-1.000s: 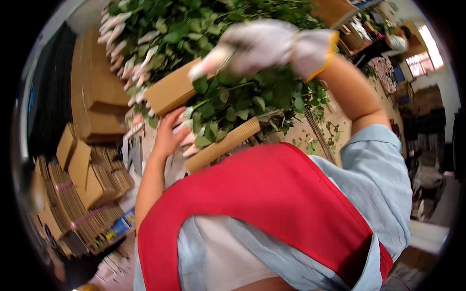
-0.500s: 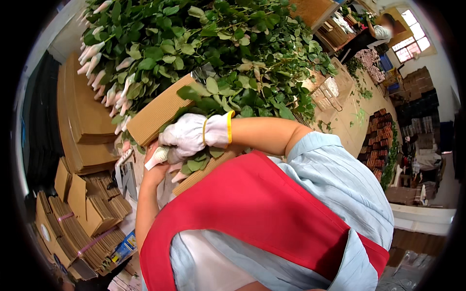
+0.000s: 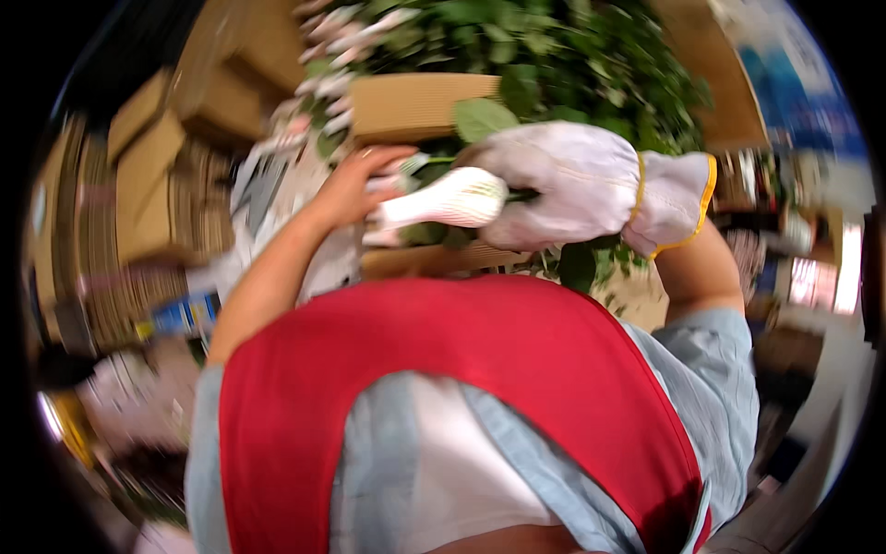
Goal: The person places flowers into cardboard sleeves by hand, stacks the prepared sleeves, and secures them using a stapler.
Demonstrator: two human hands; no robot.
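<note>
My right hand (image 3: pixel 563 185) wears a white cloth glove with a yellow-edged cuff. It is closed on a rose (image 3: pixel 443 201) whose head, in a white net sleeve, points left; the glove covers most of its stem. My bare left hand (image 3: pixel 355 189) lies against several sleeved flower heads (image 3: pixel 386 185), its fingers stretched out over them and a little blurred. These heads sit between an upper corrugated cardboard piece (image 3: pixel 420 103) and a lower cardboard edge (image 3: pixel 443 260) close to my red apron. A leaf (image 3: pixel 484 120) overlaps the upper cardboard.
A large heap of leafy stems (image 3: pixel 591 55) fills the far side, with sleeved heads (image 3: pixel 355 42) along its left. Folded cardboard boxes (image 3: pixel 152 185) are stacked at the left, near a grey metal tool (image 3: pixel 263 189). A brown board (image 3: pixel 711 74) stands at the right of the heap.
The view has swung round and moved closer. My right hand has drawn away from my left, bringing the sleeved rose head into clear sight. My left hand stays by the flower heads.
</note>
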